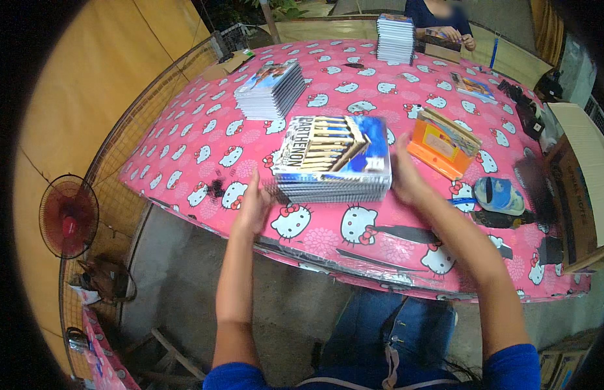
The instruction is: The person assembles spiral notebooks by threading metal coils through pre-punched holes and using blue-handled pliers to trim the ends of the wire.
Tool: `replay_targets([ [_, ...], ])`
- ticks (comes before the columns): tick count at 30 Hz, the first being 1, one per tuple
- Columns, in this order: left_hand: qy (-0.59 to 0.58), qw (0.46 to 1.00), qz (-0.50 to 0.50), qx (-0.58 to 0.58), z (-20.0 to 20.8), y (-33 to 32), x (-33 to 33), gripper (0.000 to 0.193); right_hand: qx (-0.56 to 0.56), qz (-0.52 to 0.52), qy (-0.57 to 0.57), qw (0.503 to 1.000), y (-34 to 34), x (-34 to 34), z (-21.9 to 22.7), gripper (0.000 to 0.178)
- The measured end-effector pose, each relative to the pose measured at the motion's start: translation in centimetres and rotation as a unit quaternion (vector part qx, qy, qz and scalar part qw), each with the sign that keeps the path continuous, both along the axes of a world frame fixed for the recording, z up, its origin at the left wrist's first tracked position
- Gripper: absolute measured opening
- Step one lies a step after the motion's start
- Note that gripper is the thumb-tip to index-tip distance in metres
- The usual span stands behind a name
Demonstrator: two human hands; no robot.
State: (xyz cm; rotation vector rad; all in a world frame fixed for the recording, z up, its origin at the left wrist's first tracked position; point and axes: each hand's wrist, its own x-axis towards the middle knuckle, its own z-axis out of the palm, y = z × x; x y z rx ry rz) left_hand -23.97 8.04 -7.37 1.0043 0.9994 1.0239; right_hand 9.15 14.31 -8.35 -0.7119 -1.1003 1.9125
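Note:
A stack of spiral-bound notebooks point(334, 159) lies on the pink tablecloth in front of me, its wire coils facing my side. The top cover pictures a columned building under a blue sky. My left hand point(253, 207) presses against the stack's left side near the coils, thumb pointing up. On the opposite side my right hand point(409, 174) is set against the stack's right edge, its fingers partly hidden behind it. Between them the two hands grip the stack. Just beyond my right hand sits an orange box point(443, 144) with a yellowish item in it.
Another notebook stack point(269, 91) stands farther back left; a taller one point(395, 40) is at the far side beside a co-worker's hands point(451, 36). A blue-and-white pouch-like item point(500, 195) and a cardboard box point(578, 188) are at right. A fan point(69, 218) stands left.

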Motion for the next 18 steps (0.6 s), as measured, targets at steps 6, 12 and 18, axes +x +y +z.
replay_targets([
  [6, 0.005, 0.988, 0.136, -0.067, -1.0, -7.4, 10.1, 0.091, -0.003, -0.256, 0.022, 0.966, 2.0, 0.2, -0.1, 0.090],
  [12, -0.050, 0.987, 0.148, 0.022, -2.1, -9.0, 14.9, 0.086, 0.114, -0.410, -0.009, 0.905, -1.2, -0.9, -3.6, 0.072],
  [18, 0.009, 0.927, 0.337, 0.166, 0.7, 4.6, 6.5, 0.080, 0.119, -0.407, -0.010, 0.906, -7.2, -3.8, 0.8, 0.073],
])
